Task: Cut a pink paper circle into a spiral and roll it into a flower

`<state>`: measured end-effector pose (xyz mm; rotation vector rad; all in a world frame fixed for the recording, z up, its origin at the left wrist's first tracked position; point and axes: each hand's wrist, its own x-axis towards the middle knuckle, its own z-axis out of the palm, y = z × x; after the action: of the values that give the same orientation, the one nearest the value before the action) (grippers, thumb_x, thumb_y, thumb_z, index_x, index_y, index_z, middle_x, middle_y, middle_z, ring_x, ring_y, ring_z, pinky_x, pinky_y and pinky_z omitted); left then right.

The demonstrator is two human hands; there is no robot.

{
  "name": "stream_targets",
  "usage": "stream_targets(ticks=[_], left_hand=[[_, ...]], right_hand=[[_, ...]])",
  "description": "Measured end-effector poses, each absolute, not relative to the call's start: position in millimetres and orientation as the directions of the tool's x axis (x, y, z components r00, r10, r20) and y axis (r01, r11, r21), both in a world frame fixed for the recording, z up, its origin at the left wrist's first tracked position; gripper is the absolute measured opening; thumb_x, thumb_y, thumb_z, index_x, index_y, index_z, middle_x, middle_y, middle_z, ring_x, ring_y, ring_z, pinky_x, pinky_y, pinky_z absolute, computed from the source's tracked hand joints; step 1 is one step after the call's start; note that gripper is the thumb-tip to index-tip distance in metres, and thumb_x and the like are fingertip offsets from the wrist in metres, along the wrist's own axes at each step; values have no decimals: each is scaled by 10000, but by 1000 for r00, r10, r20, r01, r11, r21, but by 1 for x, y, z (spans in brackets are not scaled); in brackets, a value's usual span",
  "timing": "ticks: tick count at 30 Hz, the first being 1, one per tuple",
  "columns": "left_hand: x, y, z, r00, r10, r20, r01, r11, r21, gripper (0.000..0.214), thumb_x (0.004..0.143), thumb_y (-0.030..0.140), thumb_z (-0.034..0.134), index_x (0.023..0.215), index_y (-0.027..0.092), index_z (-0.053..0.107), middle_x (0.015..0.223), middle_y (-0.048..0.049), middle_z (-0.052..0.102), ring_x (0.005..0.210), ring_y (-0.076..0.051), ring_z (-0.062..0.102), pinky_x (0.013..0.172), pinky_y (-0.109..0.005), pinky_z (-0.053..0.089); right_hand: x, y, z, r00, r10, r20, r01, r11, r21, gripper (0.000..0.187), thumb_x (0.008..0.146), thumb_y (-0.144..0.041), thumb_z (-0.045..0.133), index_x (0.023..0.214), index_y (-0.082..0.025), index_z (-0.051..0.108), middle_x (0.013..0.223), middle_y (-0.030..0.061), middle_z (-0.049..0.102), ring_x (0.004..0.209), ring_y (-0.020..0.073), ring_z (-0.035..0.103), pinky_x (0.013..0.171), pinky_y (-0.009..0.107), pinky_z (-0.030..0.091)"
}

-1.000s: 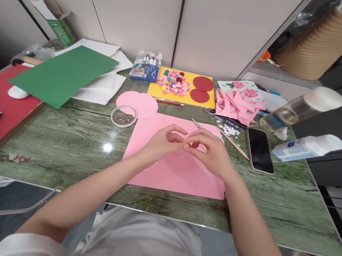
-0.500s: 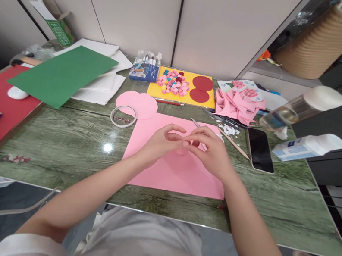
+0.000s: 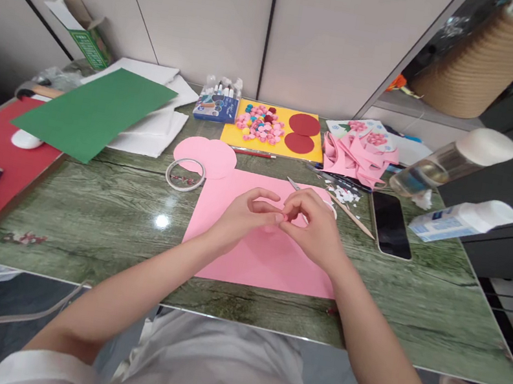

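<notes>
Above a pink paper sheet (image 3: 264,265), my two hands meet at the fingertips. My left hand (image 3: 250,214) is closed in a pinch at a small pink piece (image 3: 284,217), its upper fingers curved. From the other side my right hand (image 3: 312,227) pinches the same piece between thumb and fingers. The fingers cover most of it, so its exact shape is hidden. Partly behind my right hand lie scissors (image 3: 293,184) with pale handles. Left of the sheet are pink paper circles (image 3: 211,155) and a roll of tape (image 3: 170,172).
Small pink and coloured pieces (image 3: 260,124) and red circles (image 3: 304,124) lie on a yellow sheet (image 3: 273,149). At right are pink paper scraps (image 3: 358,156), a phone (image 3: 389,224), a white bottle (image 3: 463,221) and a clear bottle (image 3: 431,165). Green paper (image 3: 96,109) lies left.
My right hand's fingers have curled in and drawn slightly back, closing on the small pink piece. My left hand has stayed nearly in place.
</notes>
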<state>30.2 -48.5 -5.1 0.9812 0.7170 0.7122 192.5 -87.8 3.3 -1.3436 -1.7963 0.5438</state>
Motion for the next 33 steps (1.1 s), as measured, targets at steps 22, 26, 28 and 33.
stream_targets(ticks=[22, 26, 28, 33], left_hand=[[28, -47, -1, 590, 790, -167, -101, 278, 955, 353, 674, 234, 711, 973, 183, 531, 811, -26, 682, 776, -145, 638, 819, -326, 445], [28, -47, -3, 601, 783, -163, -109, 282, 953, 363, 667, 240, 721, 971, 183, 531, 812, -28, 682, 790, -148, 637, 828, -332, 444], [28, -48, -2, 614, 773, -161, -112, 286, 952, 366, 668, 239, 719, 974, 181, 527, 821, -37, 684, 795, -156, 640, 822, -342, 452], [28, -47, -1, 603, 777, -178, -103, 297, 949, 376, 650, 227, 728, 964, 182, 526, 798, -32, 685, 737, -151, 641, 777, -336, 467]], right_hand=[[197, -89, 8, -170, 926, 336, 579, 370, -727, 52, 773, -217, 639, 787, -219, 589, 942, 12, 562, 682, 104, 548, 664, 299, 497], [195, -89, 8, -171, 925, 339, 610, 370, -701, 123, 745, -166, 639, 733, -208, 525, 862, -2, 535, 716, 121, 546, 658, 295, 477], [194, -89, 7, -170, 923, 344, 623, 372, -688, 148, 734, -141, 634, 719, -207, 503, 835, -8, 524, 740, 128, 545, 660, 291, 469], [194, -88, 7, -180, 925, 335, 618, 371, -693, 136, 733, -142, 639, 740, -209, 521, 836, -10, 524, 705, 116, 529, 633, 278, 467]])
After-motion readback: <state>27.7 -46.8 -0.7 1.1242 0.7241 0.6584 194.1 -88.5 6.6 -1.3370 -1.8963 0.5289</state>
